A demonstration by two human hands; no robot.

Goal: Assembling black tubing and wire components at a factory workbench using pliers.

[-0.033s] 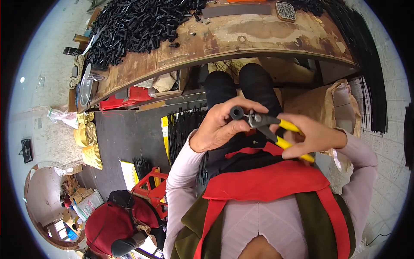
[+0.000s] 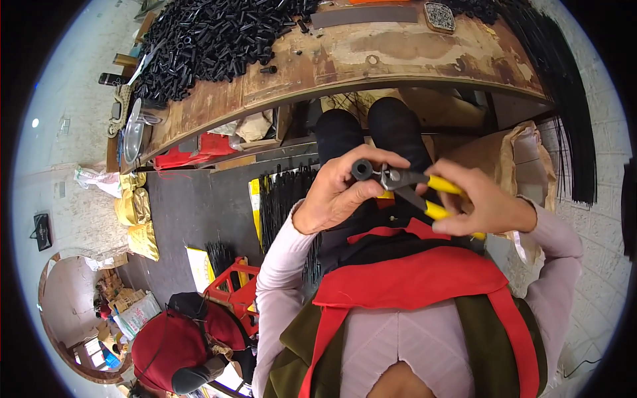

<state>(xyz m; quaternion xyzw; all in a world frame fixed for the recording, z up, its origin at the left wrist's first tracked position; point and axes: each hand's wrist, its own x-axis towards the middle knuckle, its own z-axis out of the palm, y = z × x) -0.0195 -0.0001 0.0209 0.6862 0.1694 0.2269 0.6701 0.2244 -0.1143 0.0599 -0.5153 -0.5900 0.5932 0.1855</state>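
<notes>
My left hand point(image 2: 332, 199) is closed round a short black tube point(image 2: 362, 170), its hollow end facing up between thumb and forefinger. My right hand point(image 2: 488, 202) is wrapped round the yellow handles of a pair of pliers point(image 2: 403, 178). The dark metal head of the pliers points left and sits right beside the tube, close to my left fingertips. Between the tube and the jaws is a small shiny bit of metal, too small to name. Both hands are over my lap, below the bench edge.
Ahead is a worn wooden bench point(image 2: 371, 60) with a large heap of black tubes point(image 2: 206, 46) at its left. A small tray of metal bits point(image 2: 439, 18) stands at the back. Long black strands point(image 2: 567, 99) hang at the right, above an open paper sack point(image 2: 527, 152).
The pliers and my right hand have shifted slightly away from me, and the right fingers lie differently on the handles. My left hand still grips the tube, almost in place.
</notes>
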